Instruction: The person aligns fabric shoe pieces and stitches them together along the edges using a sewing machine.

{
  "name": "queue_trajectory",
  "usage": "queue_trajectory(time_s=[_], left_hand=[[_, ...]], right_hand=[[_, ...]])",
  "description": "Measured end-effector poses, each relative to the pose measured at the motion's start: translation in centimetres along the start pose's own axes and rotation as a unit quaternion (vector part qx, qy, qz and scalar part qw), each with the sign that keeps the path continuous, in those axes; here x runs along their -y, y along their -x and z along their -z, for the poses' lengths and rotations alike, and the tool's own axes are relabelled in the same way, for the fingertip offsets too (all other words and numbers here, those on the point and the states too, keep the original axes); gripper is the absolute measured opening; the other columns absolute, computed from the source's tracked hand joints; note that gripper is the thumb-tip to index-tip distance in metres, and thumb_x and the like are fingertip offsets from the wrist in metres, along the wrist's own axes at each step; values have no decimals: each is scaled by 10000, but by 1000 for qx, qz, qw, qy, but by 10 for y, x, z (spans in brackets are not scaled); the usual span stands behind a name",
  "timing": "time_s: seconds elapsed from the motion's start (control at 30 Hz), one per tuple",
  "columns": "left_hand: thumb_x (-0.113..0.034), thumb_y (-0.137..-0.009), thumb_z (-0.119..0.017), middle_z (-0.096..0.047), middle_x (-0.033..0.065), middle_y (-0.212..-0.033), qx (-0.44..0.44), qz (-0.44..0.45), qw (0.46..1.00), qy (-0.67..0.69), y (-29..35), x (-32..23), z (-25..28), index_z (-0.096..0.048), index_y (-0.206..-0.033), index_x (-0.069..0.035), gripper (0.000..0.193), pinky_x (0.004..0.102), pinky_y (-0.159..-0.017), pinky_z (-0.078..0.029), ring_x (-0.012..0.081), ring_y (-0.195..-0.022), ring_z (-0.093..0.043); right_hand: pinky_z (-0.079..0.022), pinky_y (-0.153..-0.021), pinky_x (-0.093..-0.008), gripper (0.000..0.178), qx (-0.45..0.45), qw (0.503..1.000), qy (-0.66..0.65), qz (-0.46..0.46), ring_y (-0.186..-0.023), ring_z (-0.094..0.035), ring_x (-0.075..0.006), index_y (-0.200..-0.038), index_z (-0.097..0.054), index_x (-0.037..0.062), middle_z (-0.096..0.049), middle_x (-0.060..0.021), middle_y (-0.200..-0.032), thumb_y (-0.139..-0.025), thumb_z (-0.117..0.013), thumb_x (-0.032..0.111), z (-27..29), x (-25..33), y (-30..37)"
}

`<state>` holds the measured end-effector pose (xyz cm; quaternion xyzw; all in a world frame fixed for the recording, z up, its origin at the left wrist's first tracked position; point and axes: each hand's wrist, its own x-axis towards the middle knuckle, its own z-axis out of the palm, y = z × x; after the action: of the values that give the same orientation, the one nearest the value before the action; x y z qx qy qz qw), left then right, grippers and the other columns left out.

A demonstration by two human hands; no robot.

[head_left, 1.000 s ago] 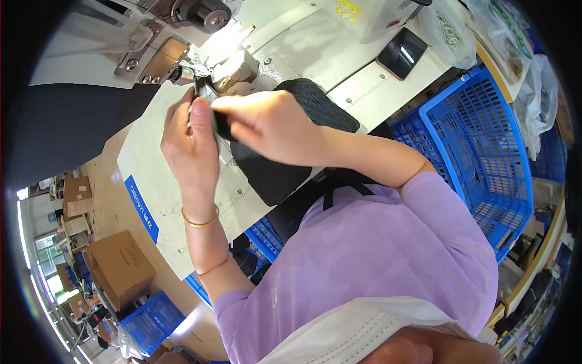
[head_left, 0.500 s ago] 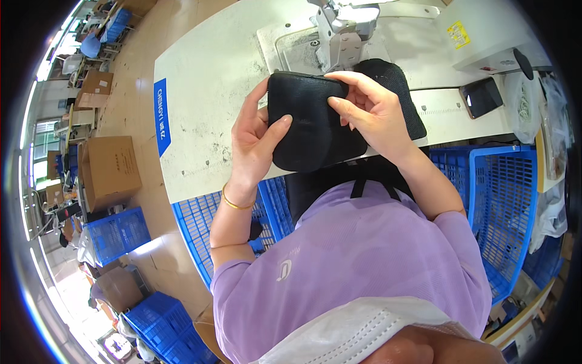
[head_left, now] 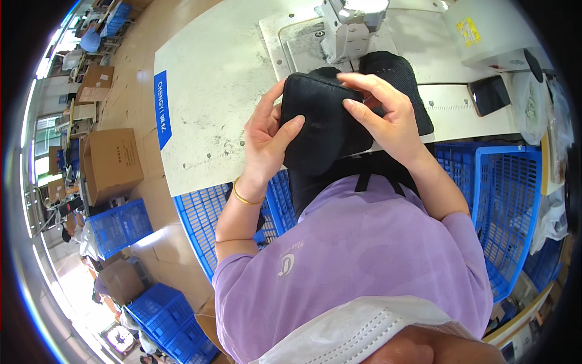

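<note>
Between my two hands is a black fabric piece (head_left: 316, 130) with rounded corners and a seamed top edge, held up over the table's front edge. My left hand (head_left: 267, 136) grips its left side, thumb on the near face and fingers behind. At its upper right corner my right hand (head_left: 388, 115) pinches the edge between thumb and fingers. The fabric bends there, and another layer shows behind. A second black mesh piece (head_left: 403, 82) lies on the table to the right, close to the sewing machine head (head_left: 353, 33).
The pale sewing table (head_left: 206, 115) has dark smudges. A phone (head_left: 490, 96) and a plastic bag (head_left: 527, 106) are on its right. Blue crates stand below, one at the right (head_left: 506, 212) and one at the left (head_left: 197, 221). A cardboard box (head_left: 112, 164) sits on the floor.
Both hands and the black fabric piece have shifted slightly right in the picture. The piece's upper right corner is now bent more, with the layer behind showing.
</note>
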<state>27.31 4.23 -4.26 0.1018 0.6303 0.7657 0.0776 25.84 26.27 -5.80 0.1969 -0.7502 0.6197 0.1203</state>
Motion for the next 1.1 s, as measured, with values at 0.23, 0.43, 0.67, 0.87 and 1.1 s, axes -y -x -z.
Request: queue_trajectory(time_s=[0.23, 0.43, 0.67, 0.87, 1.1], left_hand=[[87, -905, -565, -628, 159, -1236, 47, 27, 998, -17, 0, -4, -4, -364, -1465, 19, 599, 287, -970, -484, 155, -1118, -608], [77, -907, -567, -644, 159, -1212, 39, 27, 999, -17, -4, -4, -10, -376, -1456, 19, 584, 279, -943, -501, 152, -1094, -624], [67, -905, -574, -647, 153, -1205, 56, 44, 997, -18, -6, -2, -8, -392, -1444, 18, 571, 276, -922, -509, 149, -1079, -626], [61, -863, -628, -669, 88, -1133, 147, 81, 982, -85, -13, -13, -6, -504, -1374, -1, 530, 253, -884, -506, 121, -1041, -622], [-169, -796, -713, -591, 47, -1105, 110, -457, 882, 4, 24, -97, 4, -626, -1219, -110, 435, 269, -849, -460, 171, -972, -584]], right_hand=[[-473, -770, -253, 313, 84, 995, -19, 52, -870, -608, -160, -1205, -661, 16, -663, -91, -977, -897, -606, 12, 8, 2, -3], [-509, -776, -263, 257, 26, 998, -58, 30, -876, -651, -165, -1116, -699, 30, -696, -91, -989, -863, -662, 4, 8, -2, 0], [-480, -826, -222, 213, 34, 991, -115, -57, -933, -614, -101, -1132, -664, -7, -659, -54, -1033, -925, -612, -8, 11, -1, 5], [-430, -622, -156, 172, 97, 962, -212, -146, -733, -557, -17, -1081, -672, 5, -639, 10, -881, -945, -631, 101, 17, 11, -10], [-528, -564, -225, 219, 52, 936, -281, -205, -662, -683, -139, -1114, -597, -32, -677, -71, -793, -966, -593, 130, 38, 4, -20]])
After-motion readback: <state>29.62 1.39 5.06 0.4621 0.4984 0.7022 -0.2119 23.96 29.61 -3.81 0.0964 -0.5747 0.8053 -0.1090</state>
